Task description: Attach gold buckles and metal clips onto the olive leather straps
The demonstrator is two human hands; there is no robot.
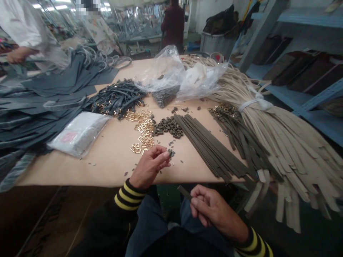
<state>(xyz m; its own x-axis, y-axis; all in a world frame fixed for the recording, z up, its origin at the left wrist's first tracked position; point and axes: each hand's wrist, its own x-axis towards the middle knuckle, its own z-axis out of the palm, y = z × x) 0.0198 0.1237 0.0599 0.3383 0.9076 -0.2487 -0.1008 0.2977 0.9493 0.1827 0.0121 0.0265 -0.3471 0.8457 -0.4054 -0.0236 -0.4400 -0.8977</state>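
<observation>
My left hand [149, 167] hangs just over the tan paper-covered table [107, 164], its fingertips pinched at a small dark strap piece [170, 153]. My right hand [211, 210] is below the table edge and grips the end of a narrow dark strap strip [184, 192]. Straight ahead lie loose gold buckles [143, 130] and a heap of dark loops [168, 127]. To their right are long olive-brown strips [211, 142], and further right are more strips with buckles [238, 142]. Dark belts with gold buckles [118, 100] lie further back.
A tied bundle of cream straps [257, 107] hangs over the right table edge. Grey-blue strips [45, 96] cover the left side. Clear plastic bags [160, 75] and a white packet [79, 134] lie on the table. A co-worker's hand [18, 55] is at far left, before shelves [294, 71].
</observation>
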